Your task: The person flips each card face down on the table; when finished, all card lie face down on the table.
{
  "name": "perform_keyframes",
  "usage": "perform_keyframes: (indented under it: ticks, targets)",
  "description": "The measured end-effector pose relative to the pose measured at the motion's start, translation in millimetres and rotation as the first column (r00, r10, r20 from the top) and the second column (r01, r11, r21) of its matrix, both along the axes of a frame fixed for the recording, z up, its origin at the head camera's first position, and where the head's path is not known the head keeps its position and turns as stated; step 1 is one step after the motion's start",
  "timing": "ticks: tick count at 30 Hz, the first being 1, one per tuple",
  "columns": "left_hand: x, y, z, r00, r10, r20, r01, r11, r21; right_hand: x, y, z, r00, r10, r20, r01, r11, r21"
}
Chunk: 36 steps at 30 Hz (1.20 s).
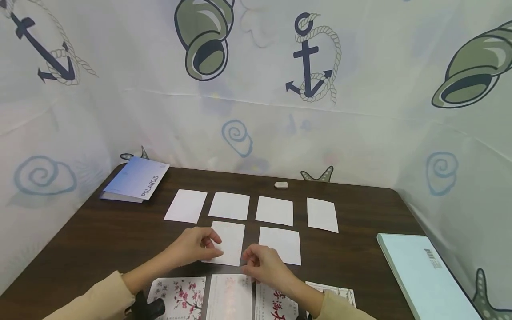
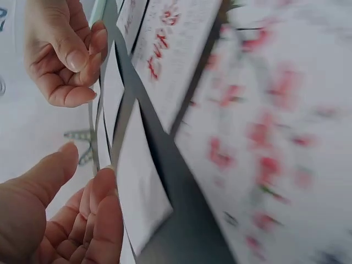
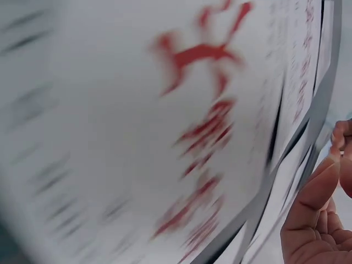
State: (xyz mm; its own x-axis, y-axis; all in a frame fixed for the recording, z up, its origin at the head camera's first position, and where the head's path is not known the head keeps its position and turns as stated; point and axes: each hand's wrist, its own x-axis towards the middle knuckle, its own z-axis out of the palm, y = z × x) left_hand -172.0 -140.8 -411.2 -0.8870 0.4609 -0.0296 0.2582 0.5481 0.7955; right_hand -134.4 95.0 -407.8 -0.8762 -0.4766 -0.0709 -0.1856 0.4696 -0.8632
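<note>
My left hand (image 1: 198, 245) hovers over the left white card (image 1: 228, 242) of the middle row. Its fingers are loosely bent, and the left wrist view shows a gap between thumb and fingers with nothing in it. My right hand (image 1: 266, 266) is beside the right white card (image 1: 282, 245), above the printed sheets, thumb and fingertips close together with no object visible between them. In front lie a pink blossom print (image 1: 186, 295), a pale printed sheet (image 1: 230, 302) and a print with red characters (image 1: 276, 304). Another print (image 1: 334, 291) is partly hidden by the right forearm.
Several blank white cards (image 1: 229, 205) form a row farther back. A blue-and-white POLAROID booklet (image 1: 138, 178) lies back left, a small white eraser-like block (image 1: 281, 185) at the rear edge. A large pale box or book (image 1: 424, 271) lies on the right. Patterned curtains surround the dark table (image 1: 360, 213).
</note>
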Motion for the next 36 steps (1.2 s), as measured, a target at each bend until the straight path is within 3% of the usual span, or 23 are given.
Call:
perform_keyframes:
  ticks: [7,16,19,23,28,31,36]
  targets:
    - [23.6,-37,4.4,0.999,0.031,0.02,-0.029,0.998,-0.061,4.2,-33,-0.8,0.998,0.058,-0.018,-0.058,0.998,0.004]
    - [44.1,-78,2.9,0.999,0.014,0.042,-0.007,0.987,-0.162,8.0,-63,-4.1,0.989,0.108,-0.105,-0.095,0.988,0.119]
    - [50.4,-88,-0.4,1.0,0.018,0.011,-0.015,0.968,-0.249,9.5,-70,-5.8,0.982,0.127,-0.142,-0.099,0.977,0.187]
    - [58.2,-96,-5.0,0.998,0.044,-0.049,-0.059,0.926,-0.374,12.5,-80,-9.2,0.971,0.13,-0.201,-0.063,0.948,0.311]
    - [61.7,-95,-7.7,0.992,0.11,-0.067,-0.128,0.894,-0.429,14.0,-87,-12.2,0.946,0.156,-0.283,-0.017,0.899,0.438]
    - [61.8,-96,-8.4,0.991,0.115,-0.066,-0.132,0.899,-0.417,13.9,-88,-12.0,0.939,0.175,-0.296,-0.022,0.889,0.457]
    - [59.3,-102,-9.8,0.999,0.052,-0.007,-0.052,0.966,-0.254,15.8,-89,-11.5,0.938,0.184,-0.293,-0.034,0.892,0.451]
